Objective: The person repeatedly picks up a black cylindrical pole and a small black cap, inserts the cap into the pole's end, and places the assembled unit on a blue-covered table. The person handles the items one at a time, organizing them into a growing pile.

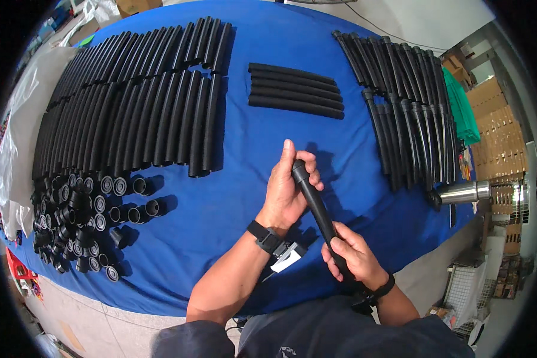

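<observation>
Left hand [292, 194]: fingers curled round the upper, capped end of the tube, palm against it, thumb raised clear; partly closed, perhaps steadying more than squeezing.
Right hand [355, 253]: closed round the lower length, thumb laid over the top; seemingly the firmer hold.
Black tube [322, 218]: one, slanting between the two hands, above the cloth's near edge; the spaced grip likely keeps it from swinging or turning.
End cap [301, 173]: one, black, on the tube's upper end, within the left fingers.
Loose tubes [295, 91]: five, uncapped, side by side beyond the hands; apparently a small batch kept within reach.
Bare tube stock [192, 119]: two close rows, far left; probably ranked so for easy picking.
Loose caps [71, 215]: heaped at left, some spiral faces up, a few strays apart.
Capped tubes [398, 65]: two rows at right, collared ends away from the wearer; seemingly kept separate from the bare stock.
Metal cylinder [464, 192]: shiny, at the right edge.
Blue cloth [232, 238]: spread beneath the rows.
</observation>
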Demonstrator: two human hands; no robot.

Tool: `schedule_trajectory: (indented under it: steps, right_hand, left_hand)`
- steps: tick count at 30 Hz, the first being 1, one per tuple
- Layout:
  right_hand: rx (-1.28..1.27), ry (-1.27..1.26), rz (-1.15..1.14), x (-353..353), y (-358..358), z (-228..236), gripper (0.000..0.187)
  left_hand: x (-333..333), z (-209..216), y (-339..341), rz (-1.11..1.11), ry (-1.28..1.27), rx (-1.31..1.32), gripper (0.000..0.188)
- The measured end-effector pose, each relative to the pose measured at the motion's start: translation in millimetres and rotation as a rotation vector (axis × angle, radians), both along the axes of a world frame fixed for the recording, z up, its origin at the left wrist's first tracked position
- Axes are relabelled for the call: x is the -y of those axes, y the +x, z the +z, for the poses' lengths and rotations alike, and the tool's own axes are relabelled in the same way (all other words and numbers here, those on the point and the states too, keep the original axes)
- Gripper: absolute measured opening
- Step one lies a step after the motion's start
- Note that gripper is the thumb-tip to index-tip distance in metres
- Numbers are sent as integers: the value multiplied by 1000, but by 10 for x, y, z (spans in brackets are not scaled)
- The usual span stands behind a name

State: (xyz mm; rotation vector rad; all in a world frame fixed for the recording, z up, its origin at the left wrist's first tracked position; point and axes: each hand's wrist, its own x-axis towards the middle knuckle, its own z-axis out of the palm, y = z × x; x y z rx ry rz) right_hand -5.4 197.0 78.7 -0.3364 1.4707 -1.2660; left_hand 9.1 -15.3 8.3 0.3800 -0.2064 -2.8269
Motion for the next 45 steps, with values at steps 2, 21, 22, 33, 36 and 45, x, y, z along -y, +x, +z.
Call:
schedule_trajectory:
  steps: [2,21,22,33,36,45]
  right_hand:
    - [-61,29,16,16,19,8,51]
    - [-701,175,142,86,114,-50,56]
    - [-758,164,144,89,120,-61,57]
    - [-988,190,170,109,83,50,55]
    - [-1150,134,162,20,-19,69,52]
    - [-370,125,133,-138,-63,39,66]
  left_hand:
    - [-15,-27,5,18,-78,6,48]
    - [-139,130,26,215,-291,240,43]
    - [-141,145,30,205,-280,249,43]
    - [-135,59,15,150,-295,185,57]
    - [-27,101,-10,114,-83,38,84]
    - [15,51,18,87,-104,142,54]
